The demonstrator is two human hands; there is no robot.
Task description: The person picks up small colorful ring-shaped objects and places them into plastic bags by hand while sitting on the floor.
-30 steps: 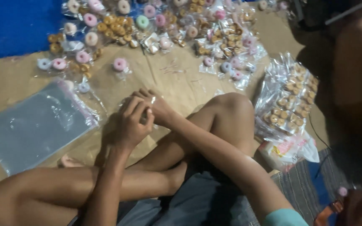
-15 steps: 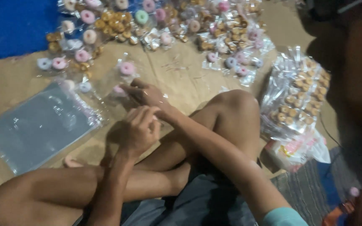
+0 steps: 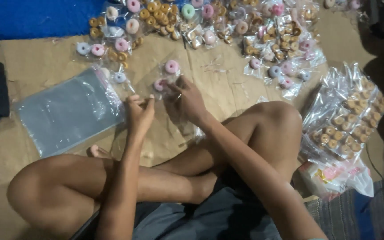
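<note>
Doughnut packet (image 3: pixel 167 76), thin and clear, lies at twelve o'clock under the right hand (image 3: pixel 187 101), fingers curled on it, left hand (image 3: pixel 139 113) pinching film; it could tear.

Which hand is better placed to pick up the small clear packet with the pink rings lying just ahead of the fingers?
Right. The right hand already reaches the packet of pink rings, fingertips at its edge. The left hand sits further back, curled beside the stack of clear bags.
</note>
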